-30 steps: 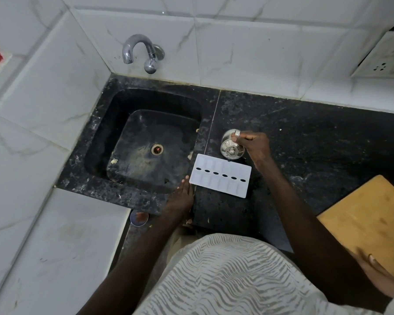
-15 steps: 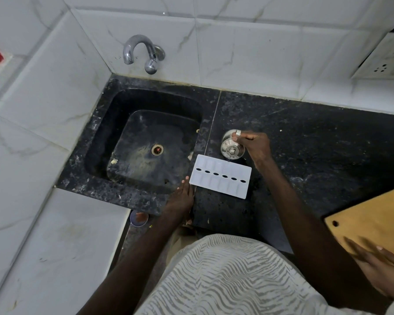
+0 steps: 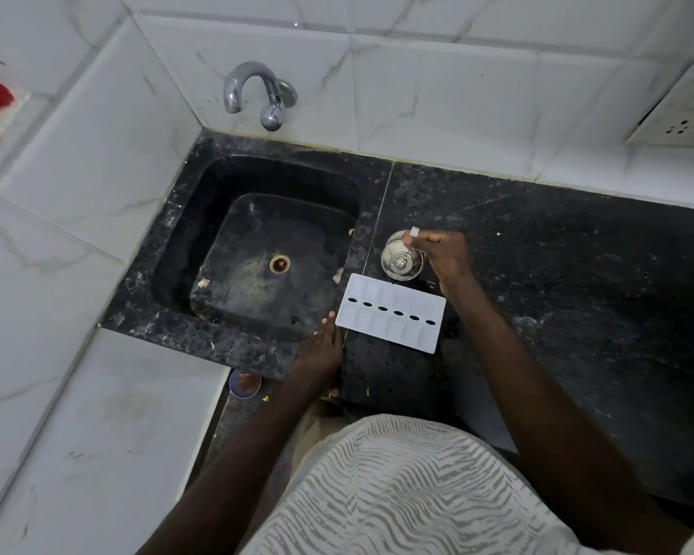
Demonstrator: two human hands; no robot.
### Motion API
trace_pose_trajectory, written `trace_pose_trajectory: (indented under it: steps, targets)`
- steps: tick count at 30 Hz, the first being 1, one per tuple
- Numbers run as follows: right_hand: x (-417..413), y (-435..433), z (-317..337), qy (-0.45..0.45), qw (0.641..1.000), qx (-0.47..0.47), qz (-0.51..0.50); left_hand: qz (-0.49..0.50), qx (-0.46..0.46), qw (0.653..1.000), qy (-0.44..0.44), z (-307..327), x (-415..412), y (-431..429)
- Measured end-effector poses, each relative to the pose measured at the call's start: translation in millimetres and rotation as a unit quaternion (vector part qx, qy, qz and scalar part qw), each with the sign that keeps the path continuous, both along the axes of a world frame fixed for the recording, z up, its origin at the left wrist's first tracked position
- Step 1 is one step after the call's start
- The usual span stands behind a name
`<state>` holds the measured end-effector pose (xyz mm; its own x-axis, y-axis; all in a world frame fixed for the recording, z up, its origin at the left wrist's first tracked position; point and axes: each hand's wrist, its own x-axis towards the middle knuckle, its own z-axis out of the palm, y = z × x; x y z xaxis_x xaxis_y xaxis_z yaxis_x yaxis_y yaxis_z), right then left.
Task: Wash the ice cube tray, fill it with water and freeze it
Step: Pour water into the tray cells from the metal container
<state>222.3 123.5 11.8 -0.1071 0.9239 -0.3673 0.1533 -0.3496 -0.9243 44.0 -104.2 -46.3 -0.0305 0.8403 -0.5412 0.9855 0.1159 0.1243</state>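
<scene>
Your right hand (image 3: 443,254) curls its fingers over the right rim of a small steel container (image 3: 400,261) with a knobbed lid and grips it there. One finger, with a pale band at its tip, reaches over the far edge. Your left hand (image 3: 321,350) is relaxed. It lies flat on the near edge of the black stone counter (image 3: 557,298) with straight fingers, holding nothing.

From the head camera, the white ice cube tray (image 3: 391,312) lies flat on the counter just right of the sink (image 3: 233,348), across the thin seam in the stone. It is slightly skewed, with its left end farther from you than its right. 1 row of 6 dark oval holes runs along its middle. Your left fingertips (image 3: 331,314) sit just beside its near-left corner, and you cannot tell whether they touch it. The steel container stands just beyond the tray's far edge, between the tray and the wall.

The sink basin is dark, with a round drain (image 3: 279,263) in its floor. A chrome tap (image 3: 253,90) juts from the white tiled wall above the far rim. A socket plate (image 3: 678,110) is on the wall at the far right. A small cup (image 3: 244,384) shows below the counter edge, left of your left wrist.
</scene>
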Motion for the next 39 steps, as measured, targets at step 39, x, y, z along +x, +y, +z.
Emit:
trace_pose_trajectory:
  steps: [39]
  targets:
    - [-13,-4,-1,-0.076,0.986,0.100,0.112,-0.009,-0.003,1.000,0.008,3,0,0]
